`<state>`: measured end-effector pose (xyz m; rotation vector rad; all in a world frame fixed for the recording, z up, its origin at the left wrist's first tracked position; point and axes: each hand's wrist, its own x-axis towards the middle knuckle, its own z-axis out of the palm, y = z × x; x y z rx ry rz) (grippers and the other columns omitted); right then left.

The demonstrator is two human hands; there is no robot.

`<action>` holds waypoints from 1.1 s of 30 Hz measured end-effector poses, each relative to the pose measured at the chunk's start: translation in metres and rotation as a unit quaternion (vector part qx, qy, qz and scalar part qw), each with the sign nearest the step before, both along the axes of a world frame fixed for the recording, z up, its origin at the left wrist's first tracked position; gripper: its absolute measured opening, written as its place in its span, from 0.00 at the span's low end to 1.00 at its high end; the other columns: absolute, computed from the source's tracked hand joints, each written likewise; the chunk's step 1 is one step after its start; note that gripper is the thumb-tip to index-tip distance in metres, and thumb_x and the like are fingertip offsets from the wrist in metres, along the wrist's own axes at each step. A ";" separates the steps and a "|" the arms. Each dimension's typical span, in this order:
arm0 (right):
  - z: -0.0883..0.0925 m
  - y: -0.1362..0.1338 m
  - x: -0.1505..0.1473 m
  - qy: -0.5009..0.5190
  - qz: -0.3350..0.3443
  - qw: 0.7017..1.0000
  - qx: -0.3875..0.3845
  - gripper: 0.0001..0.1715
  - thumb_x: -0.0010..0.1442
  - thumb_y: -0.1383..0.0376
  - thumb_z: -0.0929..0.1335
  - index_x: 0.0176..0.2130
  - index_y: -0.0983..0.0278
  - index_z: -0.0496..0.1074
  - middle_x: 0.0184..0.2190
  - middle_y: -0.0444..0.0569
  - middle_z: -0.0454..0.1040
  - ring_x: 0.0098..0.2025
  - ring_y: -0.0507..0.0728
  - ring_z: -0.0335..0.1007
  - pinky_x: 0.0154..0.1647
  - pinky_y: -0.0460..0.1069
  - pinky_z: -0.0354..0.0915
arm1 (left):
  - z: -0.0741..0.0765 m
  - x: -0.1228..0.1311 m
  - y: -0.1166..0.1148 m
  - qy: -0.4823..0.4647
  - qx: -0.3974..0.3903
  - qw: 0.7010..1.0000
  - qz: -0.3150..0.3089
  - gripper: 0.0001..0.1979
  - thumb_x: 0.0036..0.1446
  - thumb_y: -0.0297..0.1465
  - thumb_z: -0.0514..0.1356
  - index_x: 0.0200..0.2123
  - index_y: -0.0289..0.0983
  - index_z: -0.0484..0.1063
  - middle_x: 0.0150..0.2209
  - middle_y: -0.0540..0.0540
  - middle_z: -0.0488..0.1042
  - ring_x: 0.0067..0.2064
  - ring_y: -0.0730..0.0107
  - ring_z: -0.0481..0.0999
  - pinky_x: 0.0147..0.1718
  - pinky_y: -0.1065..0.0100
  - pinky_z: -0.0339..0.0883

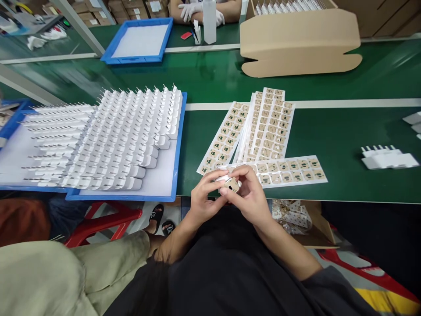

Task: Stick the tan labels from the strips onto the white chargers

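Observation:
My left hand (204,199) and my right hand (252,198) meet at the table's front edge. Between their fingertips is a small white plastic part with a tan sticker (232,184) on its face; the sticker has a dark cutout. Fingers and thumbs of both hands press on it, covering its sides. Just behind my hands a sheet of tan stickers (296,170) lies crosswise. Further back, several more sticker sheets (268,125) overlap in a fanned pile. To the left, a blue tray (161,175) bears rows of white plastic parts (131,127) with thin metal pins.
On the right lie white pronged parts (390,158). Beyond stand an open cardboard box (299,41), a white bottle (209,22) and a blue-rimmed tray (140,41). A person with gloved hands (190,9) sits opposite. Someone's leg (108,267) is close on my left.

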<state>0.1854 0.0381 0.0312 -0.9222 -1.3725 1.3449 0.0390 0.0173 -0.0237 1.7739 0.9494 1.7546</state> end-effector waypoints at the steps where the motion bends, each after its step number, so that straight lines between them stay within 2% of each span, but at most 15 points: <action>1: -0.001 0.000 -0.002 0.016 -0.007 1.000 -0.003 0.12 0.58 0.61 0.76 0.40 0.56 0.71 0.35 0.44 0.63 0.36 0.54 0.63 0.26 0.44 0.66 | -0.001 0.001 0.000 0.004 0.004 1.000 0.001 0.27 0.58 0.24 0.69 0.58 0.47 0.69 0.58 0.41 0.77 0.59 0.56 0.79 0.57 0.49 0.74; 5: -0.003 0.001 -0.001 0.067 0.015 0.997 -0.046 0.09 0.64 0.56 0.72 0.38 0.57 0.73 0.34 0.45 0.65 0.32 0.53 0.64 0.22 0.46 0.67 | -0.003 0.001 0.000 0.001 0.018 1.000 0.014 0.28 0.57 0.26 0.71 0.57 0.49 0.68 0.56 0.42 0.78 0.57 0.57 0.79 0.55 0.48 0.76; 8: -0.006 0.002 0.004 0.076 0.054 0.993 -0.066 0.11 0.64 0.53 0.71 0.42 0.57 0.76 0.39 0.48 0.67 0.35 0.55 0.67 0.23 0.47 0.70 | -0.002 0.002 0.000 -0.019 0.018 0.999 0.028 0.27 0.58 0.27 0.71 0.57 0.49 0.67 0.56 0.43 0.78 0.57 0.58 0.80 0.55 0.50 0.76; 11: -0.007 0.001 0.007 0.072 0.080 0.993 -0.053 0.16 0.61 0.55 0.74 0.48 0.56 0.76 0.41 0.49 0.65 0.39 0.57 0.68 0.26 0.48 0.72 | -0.002 0.005 0.001 -0.048 0.015 0.998 0.026 0.24 0.60 0.30 0.70 0.56 0.47 0.67 0.55 0.43 0.78 0.57 0.60 0.80 0.53 0.53 0.77; 14: -0.008 -0.001 0.006 0.051 0.049 0.997 0.009 0.18 0.58 0.60 0.76 0.48 0.55 0.74 0.41 0.48 0.65 0.42 0.57 0.67 0.32 0.48 0.71 | -0.004 0.008 0.002 -0.035 0.018 0.999 0.030 0.23 0.61 0.30 0.69 0.56 0.48 0.67 0.56 0.43 0.77 0.57 0.59 0.79 0.54 0.51 0.77; 17: -0.008 -0.001 0.002 0.049 0.006 0.998 0.049 0.11 0.59 0.63 0.75 0.43 0.55 0.74 0.37 0.45 0.65 0.41 0.56 0.65 0.40 0.50 0.68 | -0.005 0.009 0.002 0.006 0.040 0.998 0.047 0.24 0.60 0.29 0.68 0.56 0.49 0.66 0.56 0.44 0.77 0.58 0.59 0.79 0.55 0.48 0.76; 20: -0.008 0.000 -0.002 0.069 -0.007 0.997 0.026 0.03 0.63 0.61 0.72 0.39 0.56 0.73 0.35 0.44 0.65 0.38 0.56 0.64 0.44 0.51 0.66 | -0.003 0.009 0.003 0.034 0.077 0.994 0.064 0.24 0.59 0.28 0.69 0.55 0.48 0.66 0.56 0.44 0.76 0.57 0.60 0.79 0.57 0.48 0.75; 27: -0.007 -0.002 -0.004 0.104 -0.002 0.994 -0.039 0.04 0.59 0.61 0.72 0.36 0.57 0.73 0.35 0.45 0.67 0.39 0.57 0.65 0.44 0.52 0.66 | 0.004 0.006 0.004 0.089 0.109 0.985 0.103 0.21 0.59 0.28 0.69 0.52 0.49 0.67 0.55 0.47 0.77 0.56 0.61 0.80 0.55 0.47 0.77; 33: -0.003 -0.002 -0.003 0.106 0.004 0.992 -0.062 0.03 0.58 0.61 0.71 0.35 0.57 0.74 0.35 0.46 0.67 0.40 0.58 0.65 0.43 0.52 0.67 | 0.003 0.007 0.003 0.085 0.117 0.984 0.103 0.25 0.56 0.26 0.70 0.53 0.49 0.67 0.55 0.46 0.78 0.55 0.60 0.80 0.54 0.47 0.78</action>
